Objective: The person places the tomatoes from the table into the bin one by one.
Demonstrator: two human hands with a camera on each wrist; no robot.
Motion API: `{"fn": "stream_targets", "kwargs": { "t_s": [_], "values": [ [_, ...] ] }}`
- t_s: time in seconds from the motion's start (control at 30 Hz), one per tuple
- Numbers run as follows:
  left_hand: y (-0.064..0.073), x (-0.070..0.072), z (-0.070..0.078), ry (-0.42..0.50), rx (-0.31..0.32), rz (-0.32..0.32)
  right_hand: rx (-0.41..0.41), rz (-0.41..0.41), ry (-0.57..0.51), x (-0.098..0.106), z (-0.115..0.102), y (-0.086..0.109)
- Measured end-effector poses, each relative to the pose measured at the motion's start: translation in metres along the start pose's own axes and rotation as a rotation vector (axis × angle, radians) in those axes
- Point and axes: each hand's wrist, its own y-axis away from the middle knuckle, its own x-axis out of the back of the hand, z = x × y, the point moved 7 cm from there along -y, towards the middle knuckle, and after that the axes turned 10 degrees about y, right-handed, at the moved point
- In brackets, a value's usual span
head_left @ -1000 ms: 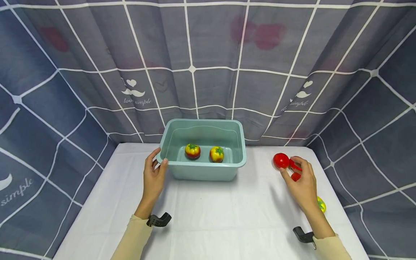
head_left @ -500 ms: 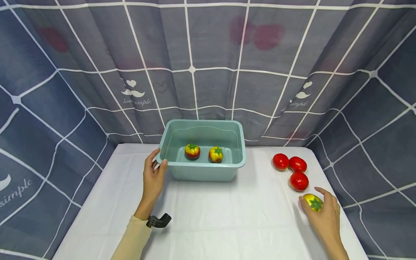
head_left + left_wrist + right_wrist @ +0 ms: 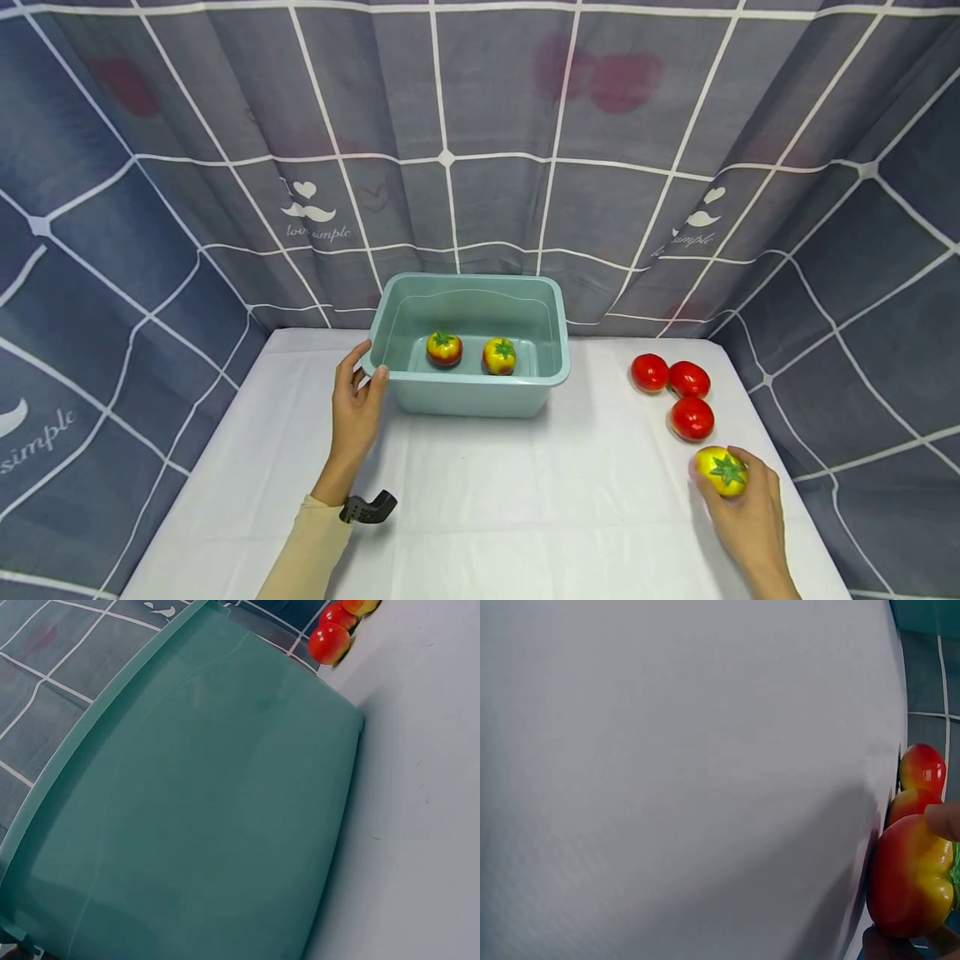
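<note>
My left hand [image 3: 356,417] holds the front left corner of a teal plastic bin [image 3: 480,378], its thumb on the front rim and fingers at the side. Two yellow-and-red tomatoes [image 3: 445,349] with green leafy tops lie on the bin floor. At the right of the table, my right hand [image 3: 750,521] grips another yellow-and-red tomato [image 3: 723,472], thumb on one side and fingers on the other. The right wrist view shows this tomato's lobed, glossy side [image 3: 904,881] between thumb and fingers. In the left wrist view the bin's wall [image 3: 210,795] fills most of the picture.
Three red round tomatoes [image 3: 692,418] sit grouped on the white-covered table [image 3: 525,500], just beyond the right hand. A grey-blue curtain with white grid lines [image 3: 495,200] rises behind the bin and along both sides.
My right hand has left the red tomatoes, moved toward the near right, and closed round the yellow-and-red tomato there. The left hand and bin have stayed in place.
</note>
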Motion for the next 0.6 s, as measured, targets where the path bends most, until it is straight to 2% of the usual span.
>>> {"fn": "stream_targets", "kwargs": {
  "t_s": [0.4, 0.6],
  "values": [
    [0.0, -0.001, 0.0, 0.0, 0.003, -0.006, 0.003, 0.028, 0.003, 0.001, -0.004, 0.001],
    [0.001, 0.0, 0.0, 0.001, 0.001, -0.004, 0.064, 0.08, -0.024, 0.008, -0.021, -0.002]
  ]
}}
